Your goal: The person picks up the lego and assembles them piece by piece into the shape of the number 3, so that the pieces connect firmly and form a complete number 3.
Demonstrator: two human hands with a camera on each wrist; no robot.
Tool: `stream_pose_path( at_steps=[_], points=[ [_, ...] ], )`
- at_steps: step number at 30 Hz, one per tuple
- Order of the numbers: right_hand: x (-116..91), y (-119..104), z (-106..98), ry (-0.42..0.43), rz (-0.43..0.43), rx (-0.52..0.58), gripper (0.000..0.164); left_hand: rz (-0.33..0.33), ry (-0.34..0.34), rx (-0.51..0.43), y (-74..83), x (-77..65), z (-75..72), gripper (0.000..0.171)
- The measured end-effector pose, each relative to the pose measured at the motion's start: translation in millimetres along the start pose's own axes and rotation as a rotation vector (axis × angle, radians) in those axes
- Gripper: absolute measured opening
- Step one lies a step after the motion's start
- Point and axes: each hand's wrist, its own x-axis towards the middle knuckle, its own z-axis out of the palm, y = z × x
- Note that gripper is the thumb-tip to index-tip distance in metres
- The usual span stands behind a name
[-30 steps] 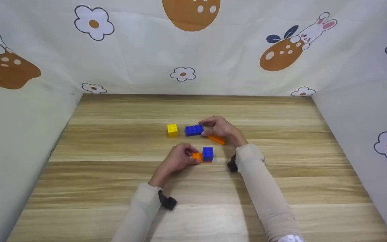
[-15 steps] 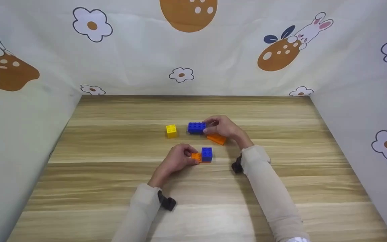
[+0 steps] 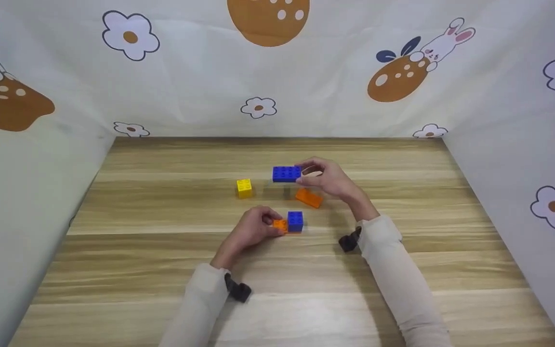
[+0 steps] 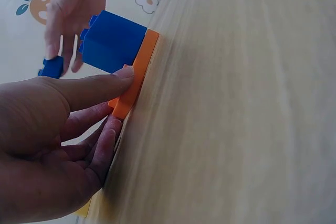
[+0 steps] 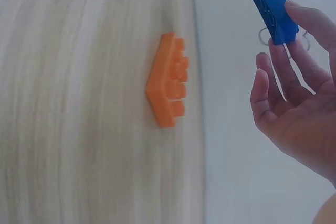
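My left hand (image 3: 255, 225) pinches the left end of a flat orange brick (image 4: 139, 80) resting on the table, thumb on the near side. On that brick's right end stands a square blue brick (image 3: 295, 221), studs up. Raised above the table, a long blue brick (image 3: 286, 174) is pinched at its right end between the thumb and fingers of my right hand (image 3: 331, 178). Its hollow underside shows in the right wrist view. Below the right hand lies a second flat orange brick (image 5: 167, 83), studs up. A square yellow brick (image 3: 244, 188) stands to the left.
The wooden table (image 3: 162, 270) carries all the loose bricks. A pale patterned curtain (image 3: 191, 82) rises along its back edge and both sides. Dark wrist cameras hang under both sleeves.
My right hand has lifted the long blue brick off the table and moved slightly right. More of the orange brick beneath shows. The left hand stays at its brick.
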Motion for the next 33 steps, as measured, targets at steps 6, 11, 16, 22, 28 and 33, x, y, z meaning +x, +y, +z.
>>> stream_pose_path(
  at_steps=[6,11,16,22,28,33],
  points=[
    [-19,-9,0,0.031,-0.082,0.008,0.041,0.004,-0.003,0.000,-0.7,-0.2,-0.2,0.029],
    [-40,-20,2,0.052,-0.120,0.047,0.041,0.011,0.004,0.002,-1.0,-0.2,-1.0,0.029],
    [-57,-16,4,0.066,-0.131,0.063,0.038,0.025,0.004,0.009,-0.6,-0.1,-0.3,0.029],
    [-67,-1,11,0.038,-0.085,0.037,0.037,0.025,-0.003,0.020,-0.8,-0.4,-0.6,0.030],
    [-70,16,18,0.010,-0.004,0.038,0.040,0.028,-0.023,0.029,-1.2,0.1,-0.2,0.031],
    [-69,23,24,-0.022,0.008,0.045,0.042,0.048,-0.002,0.036,-1.9,0.0,-0.4,0.032]
  ],
)
